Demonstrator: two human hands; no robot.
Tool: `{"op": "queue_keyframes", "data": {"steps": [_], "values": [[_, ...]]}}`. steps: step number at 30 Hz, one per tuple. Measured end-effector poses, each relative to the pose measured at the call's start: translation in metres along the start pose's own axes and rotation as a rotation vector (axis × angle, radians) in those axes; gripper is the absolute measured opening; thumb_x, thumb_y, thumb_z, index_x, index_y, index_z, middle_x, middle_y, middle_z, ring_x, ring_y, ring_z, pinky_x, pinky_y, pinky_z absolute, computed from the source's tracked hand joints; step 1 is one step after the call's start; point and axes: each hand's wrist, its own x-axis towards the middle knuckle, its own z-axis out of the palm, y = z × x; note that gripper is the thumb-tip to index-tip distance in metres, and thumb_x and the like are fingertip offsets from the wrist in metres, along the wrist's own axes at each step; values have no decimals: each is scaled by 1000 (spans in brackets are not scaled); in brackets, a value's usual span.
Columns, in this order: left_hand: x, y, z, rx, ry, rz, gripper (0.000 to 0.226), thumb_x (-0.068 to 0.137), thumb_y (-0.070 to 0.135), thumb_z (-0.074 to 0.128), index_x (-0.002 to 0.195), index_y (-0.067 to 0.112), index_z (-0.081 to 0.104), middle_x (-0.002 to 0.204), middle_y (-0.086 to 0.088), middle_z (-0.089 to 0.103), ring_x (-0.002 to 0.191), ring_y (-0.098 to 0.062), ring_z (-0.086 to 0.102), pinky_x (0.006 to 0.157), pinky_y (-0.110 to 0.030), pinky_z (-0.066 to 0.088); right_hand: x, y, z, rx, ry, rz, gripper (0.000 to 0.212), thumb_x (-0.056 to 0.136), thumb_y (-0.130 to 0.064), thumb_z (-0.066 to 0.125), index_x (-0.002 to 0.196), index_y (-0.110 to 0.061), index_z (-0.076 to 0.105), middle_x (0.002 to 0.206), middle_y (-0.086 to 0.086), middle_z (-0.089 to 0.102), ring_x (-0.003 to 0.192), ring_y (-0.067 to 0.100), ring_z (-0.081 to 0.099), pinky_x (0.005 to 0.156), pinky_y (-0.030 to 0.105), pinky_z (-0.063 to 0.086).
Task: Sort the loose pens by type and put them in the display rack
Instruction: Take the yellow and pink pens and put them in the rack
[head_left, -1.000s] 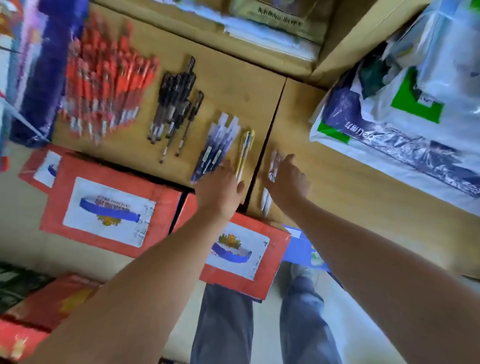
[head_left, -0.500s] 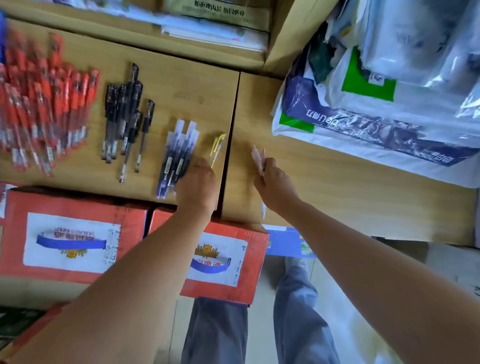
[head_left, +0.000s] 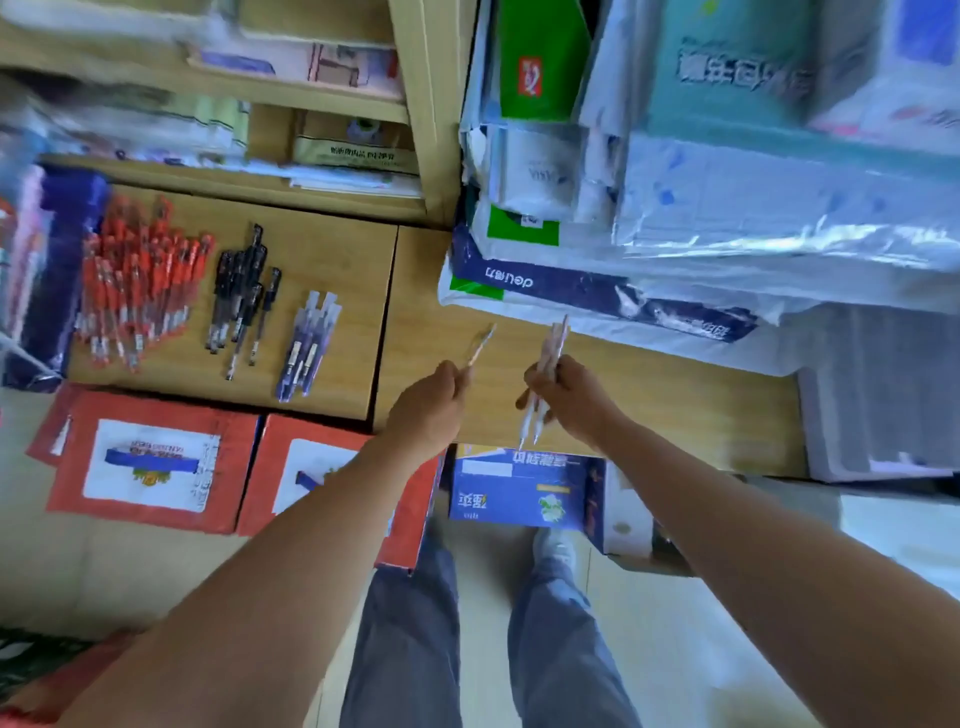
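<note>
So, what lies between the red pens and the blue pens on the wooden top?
A small bunch of black pens lies between the red pens and the blue pens; the head view shows it.

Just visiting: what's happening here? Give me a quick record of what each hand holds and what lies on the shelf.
left hand: grips one slim pen, raised above the wooden shelf
right hand: grips a few white pens
laid out at left: red pens, black pens, blue pens, in separate groups
behind the hands: plastic-wrapped packs
</note>
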Motion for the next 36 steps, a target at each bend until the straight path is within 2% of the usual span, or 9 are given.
{"op": "queue_keyframes", "data": {"steps": [7,10,16,21,24,27,30,34,36], "values": [[-61,120,6,-157,-45,8,25,104,30,30,103,9,44,87,-12,56,77,-29,53,67,-37,39,-105,-14,-97,159,50,-23,6,95,-3,53,101,-1,52,93,20,67,69,11,63,51,16,50],[-81,165,6,-223,-88,51,19,103,29,30,98,14,42,81,-7,49,67,-22,45,65,-34,37,-142,-12,-129,215,104,-23,10,95,-3,54,104,2,53,94,20,66,72,13,64,53,17,52],[-117,239,6,-100,-167,167,20,104,31,29,99,15,40,76,0,43,65,-18,41,63,-32,33,-195,1,-179,338,256,-1,14,93,-15,61,94,-1,59,81,10,71,71,25,69,81,42,58],[-142,302,15,-13,-164,250,22,100,32,38,95,12,46,85,-7,50,76,-24,48,66,-32,35,-241,4,-214,503,404,-43,10,92,-11,62,86,-2,60,76,13,66,63,20,65,72,33,60],[-157,345,25,36,-179,313,30,95,40,49,87,12,53,74,-4,50,70,-23,49,59,-31,33,-267,8,-239,661,522,-53,10,90,-10,64,89,0,61,74,10,65,58,14,64,58,24,58],[-163,387,43,39,-232,390,30,92,42,55,79,15,56,64,0,48,62,-21,48,53,-30,30,-295,20,-276,672,584,-79,16,91,-11,63,97,4,63,74,10,65,63,17,64,66,28,59],[-170,435,71,-27,-250,391,26,90,39,61,76,17,55,74,0,52,66,-19,50,56,-28,33,-321,42,-322,711,577,-135,9,93,-5,58,85,-1,59,73,11,62,55,11,65,56,22,56],[-191,509,119,-207,-340,361,21,92,27,63,76,14,59,51,7,50,37,-3,34,36,-17,22,-352,80,-389,731,564,-151,10,92,-4,59,89,4,55,78,18,61,58,14,67,58,23,57],[-199,546,146,-219,-360,364,21,91,26,64,79,10,63,53,6,58,33,-1,31,35,-16,21,-370,102,-423,759,559,-143,10,92,-5,60,90,4,56,83,21,63,67,22,67,64,27,59]]}}
